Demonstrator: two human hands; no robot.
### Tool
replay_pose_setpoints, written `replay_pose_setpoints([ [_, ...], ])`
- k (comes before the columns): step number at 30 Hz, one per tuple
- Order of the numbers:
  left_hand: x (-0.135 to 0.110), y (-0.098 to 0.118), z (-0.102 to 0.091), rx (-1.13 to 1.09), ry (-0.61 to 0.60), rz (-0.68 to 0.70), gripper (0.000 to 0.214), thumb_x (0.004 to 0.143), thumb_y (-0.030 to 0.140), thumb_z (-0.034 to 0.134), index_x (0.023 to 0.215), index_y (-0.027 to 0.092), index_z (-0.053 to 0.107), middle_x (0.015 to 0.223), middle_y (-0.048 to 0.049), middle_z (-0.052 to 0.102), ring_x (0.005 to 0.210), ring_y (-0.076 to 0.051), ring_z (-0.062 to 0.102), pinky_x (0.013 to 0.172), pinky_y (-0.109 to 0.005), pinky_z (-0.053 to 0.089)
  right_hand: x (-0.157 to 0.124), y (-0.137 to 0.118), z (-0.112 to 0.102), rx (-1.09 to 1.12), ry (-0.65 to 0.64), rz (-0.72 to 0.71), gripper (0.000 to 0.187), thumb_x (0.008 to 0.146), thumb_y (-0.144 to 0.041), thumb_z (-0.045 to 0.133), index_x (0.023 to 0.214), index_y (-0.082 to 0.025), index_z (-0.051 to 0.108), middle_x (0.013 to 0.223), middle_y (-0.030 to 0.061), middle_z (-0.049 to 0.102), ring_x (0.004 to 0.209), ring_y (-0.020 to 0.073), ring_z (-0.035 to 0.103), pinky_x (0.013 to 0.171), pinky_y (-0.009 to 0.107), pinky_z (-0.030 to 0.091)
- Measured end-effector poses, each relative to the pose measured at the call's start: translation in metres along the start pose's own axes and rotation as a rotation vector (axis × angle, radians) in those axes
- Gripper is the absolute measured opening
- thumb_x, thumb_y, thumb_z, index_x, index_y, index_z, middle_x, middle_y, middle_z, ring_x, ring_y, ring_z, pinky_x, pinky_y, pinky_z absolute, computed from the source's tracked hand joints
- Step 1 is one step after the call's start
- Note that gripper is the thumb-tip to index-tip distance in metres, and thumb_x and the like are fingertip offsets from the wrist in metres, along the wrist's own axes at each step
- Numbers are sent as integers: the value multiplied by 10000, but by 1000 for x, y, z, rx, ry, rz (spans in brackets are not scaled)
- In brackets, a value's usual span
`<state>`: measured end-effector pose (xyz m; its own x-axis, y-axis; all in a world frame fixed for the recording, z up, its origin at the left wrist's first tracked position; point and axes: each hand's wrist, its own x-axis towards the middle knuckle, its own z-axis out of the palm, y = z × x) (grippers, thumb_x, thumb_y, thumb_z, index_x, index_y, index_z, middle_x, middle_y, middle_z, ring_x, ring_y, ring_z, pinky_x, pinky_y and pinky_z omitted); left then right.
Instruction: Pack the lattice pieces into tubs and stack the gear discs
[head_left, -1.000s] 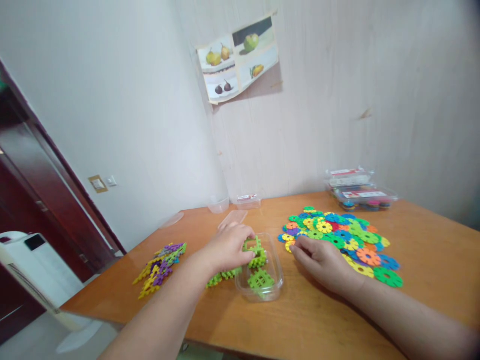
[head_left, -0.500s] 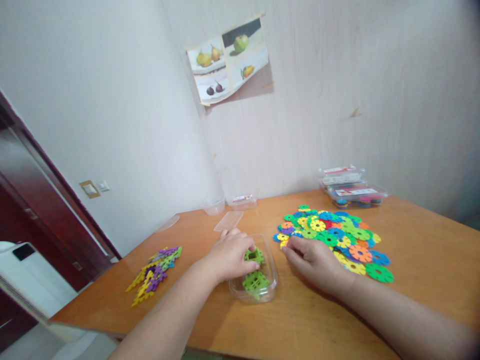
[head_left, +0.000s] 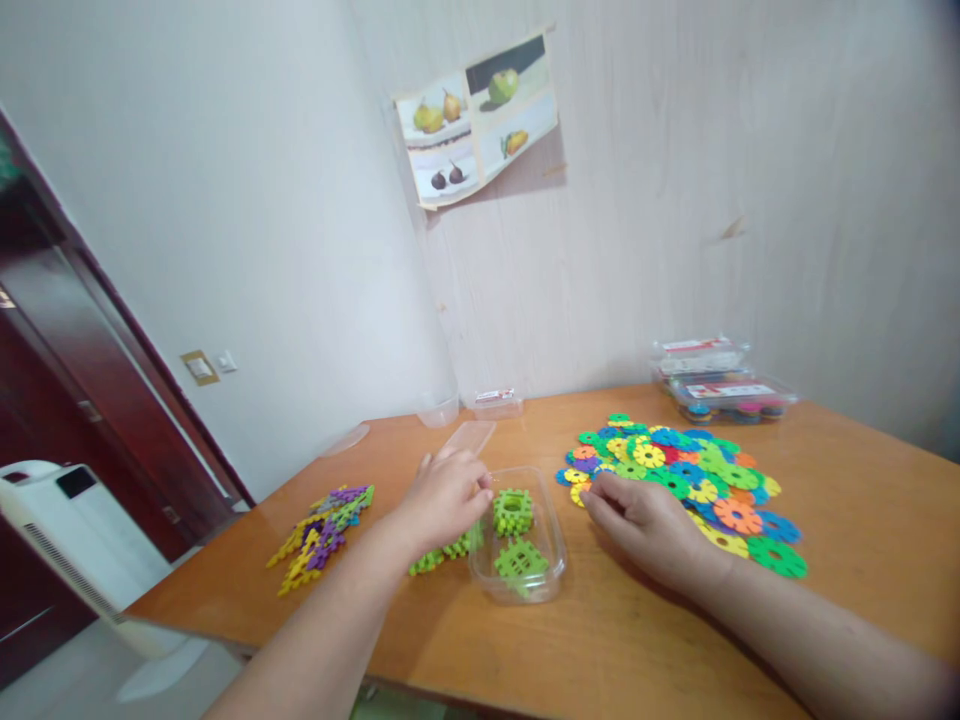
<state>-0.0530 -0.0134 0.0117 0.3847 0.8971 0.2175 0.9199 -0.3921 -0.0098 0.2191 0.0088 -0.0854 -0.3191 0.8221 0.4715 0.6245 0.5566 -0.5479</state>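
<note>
My left hand (head_left: 446,500) hangs over the left rim of a clear plastic box (head_left: 555,540). Its fingers are loosely bent with nothing visible in them, though some fingertips are hidden. Inside the box lie a stack of green notched square pieces (head_left: 513,512) and a flat green lattice piece (head_left: 521,560). More green pieces (head_left: 429,562) lie on the table left of the box, partly covered by my left hand and forearm. My right hand (head_left: 637,520) rests curled closed on the table, beside a heap of colourful flower-shaped discs (head_left: 686,470); nothing shows in it.
Yellow, purple and green interlocking pieces (head_left: 322,540) lie at the table's left. Behind are a clear lid (head_left: 469,438), a round tub (head_left: 439,408) and a small clear box (head_left: 496,402). Stacked clear boxes (head_left: 720,385) stand at the back right, near the wall.
My left hand has moved left from above the box to its rim, uncovering the green stack inside. Green pieces left of the box now show. My right hand keeps its place; the view has shifted slightly.
</note>
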Motion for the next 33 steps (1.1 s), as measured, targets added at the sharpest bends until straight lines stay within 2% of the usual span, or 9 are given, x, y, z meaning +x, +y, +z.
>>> replay_pose_setpoints([
  [3, -13, -28, -8, -41, 27, -83, 176, 869, 305, 506, 884, 231, 665, 959, -40, 677, 976, -229, 558, 844, -339, 415, -1, 0, 0, 7, -7, 8, 359, 946, -430, 413, 657, -218, 391, 587, -29, 489, 553, 125, 452, 551, 257, 311],
  [7, -36, -59, -15, -166, -97, -212, 271, 856, 373, 528, 1036, 209, 646, 1081, -45, 684, 939, -207, 595, 836, -316, 448, -1, -2, 2, -7, -18, 7, 364, 949, -439, 410, 660, -219, 385, 585, -25, 489, 560, 130, 462, 548, 261, 307],
  [10, -52, -67, -19, -249, -215, -269, 475, 795, 472, 616, 1186, 205, 597, 1228, -64, 649, 1024, -228, 605, 886, -328, 461, 0, -2, 2, -19, -17, -3, 365, 955, -433, 393, 660, -219, 373, 583, -24, 486, 564, 133, 468, 554, 262, 312],
  [14, -65, -65, -19, -260, -300, -267, 582, 696, 448, 711, 1208, 197, 591, 1261, -79, 640, 1153, -269, 579, 985, -348, 431, 0, 1, 3, -21, -31, -4, 363, 955, -443, 396, 670, -219, 394, 588, -25, 500, 560, 131, 476, 558, 259, 326],
  [27, -65, -77, 2, -258, -221, -221, 428, 685, 341, 682, 1086, 206, 619, 1110, -57, 670, 1046, -251, 609, 919, -339, 464, -1, 2, 3, -5, -21, 3, 379, 954, -460, 402, 661, -220, 388, 594, -25, 493, 573, 134, 480, 561, 264, 323],
  [33, -52, -69, -6, -246, -64, -211, 367, 715, 379, 664, 1032, 201, 614, 1042, -52, 662, 992, -240, 605, 882, -348, 471, 0, 2, 6, -2, -16, 3, 367, 952, -441, 412, 662, -217, 392, 592, -29, 482, 566, 126, 462, 553, 263, 305],
])
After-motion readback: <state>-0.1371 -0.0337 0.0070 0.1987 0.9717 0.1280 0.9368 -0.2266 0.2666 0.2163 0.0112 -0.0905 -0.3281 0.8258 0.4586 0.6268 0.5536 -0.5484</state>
